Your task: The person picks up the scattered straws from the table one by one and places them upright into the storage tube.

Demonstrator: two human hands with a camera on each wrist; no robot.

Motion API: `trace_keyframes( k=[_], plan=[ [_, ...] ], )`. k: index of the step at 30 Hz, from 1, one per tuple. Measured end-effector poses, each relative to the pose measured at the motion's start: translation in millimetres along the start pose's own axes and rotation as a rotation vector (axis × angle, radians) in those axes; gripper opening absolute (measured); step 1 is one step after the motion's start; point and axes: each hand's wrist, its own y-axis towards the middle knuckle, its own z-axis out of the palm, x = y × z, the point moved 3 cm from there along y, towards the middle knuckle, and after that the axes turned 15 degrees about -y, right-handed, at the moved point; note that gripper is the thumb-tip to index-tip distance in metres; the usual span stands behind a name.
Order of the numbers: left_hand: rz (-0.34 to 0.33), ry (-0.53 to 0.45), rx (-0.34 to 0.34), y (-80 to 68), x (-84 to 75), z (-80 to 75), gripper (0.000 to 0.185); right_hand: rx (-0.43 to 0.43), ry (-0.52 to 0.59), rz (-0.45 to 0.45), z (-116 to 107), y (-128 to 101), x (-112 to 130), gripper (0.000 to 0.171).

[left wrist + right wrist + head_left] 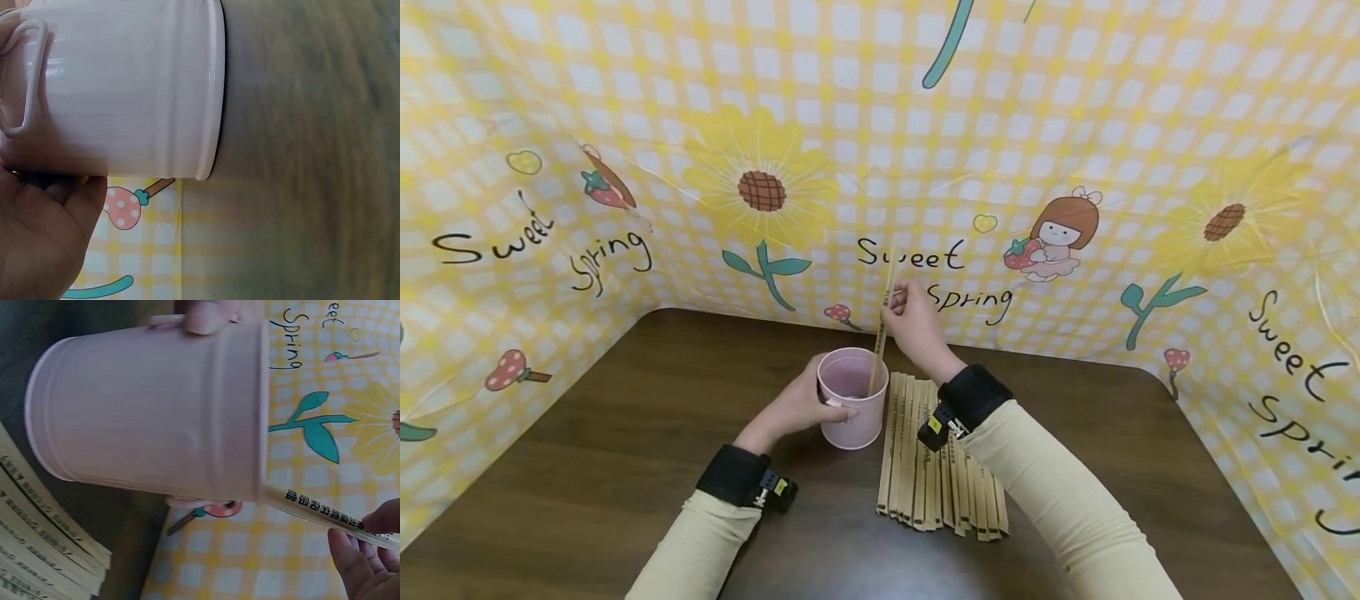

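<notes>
Left hand point(796, 407) fingers wrapped round pink plastic bucket-shaped cup point(853, 398). Right hand point(913, 321) fingertips pinch paper-wrapped chopstick pair point(880, 333), lower end inside cup. Row of wrapped chopsticks point(936, 467) lies just beside cup on dark wooden table point(587, 450), under right forearm.

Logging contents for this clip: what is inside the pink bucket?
In the pink bucket, the lower end of one wrapped chopstick pair, pinched by the right hand. The bucket's bottom is mostly hidden by its wall.
</notes>
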Motion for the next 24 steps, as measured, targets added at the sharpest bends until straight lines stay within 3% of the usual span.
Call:
trace_keyframes(
  k=[6, 12, 24],
  plan=[
    [-0.001, 0.014, 0.015, 0.1, 2.2, 2.6, 0.093, 0.005, -0.029, 0.007, 14, -9, -16, 0.033],
    [0.005, 0.027, 0.011, 0.5, 4.0, 4.6, 0.092, 0.062, 0.016, 0.027, 27, -19, -27, 0.032],
    [0.012, 0.031, 0.006, 6.4, 2.8, 0.4, 0.09, 0.105, 0.045, 0.016, 38, -19, -32, 0.029]
  ],
)
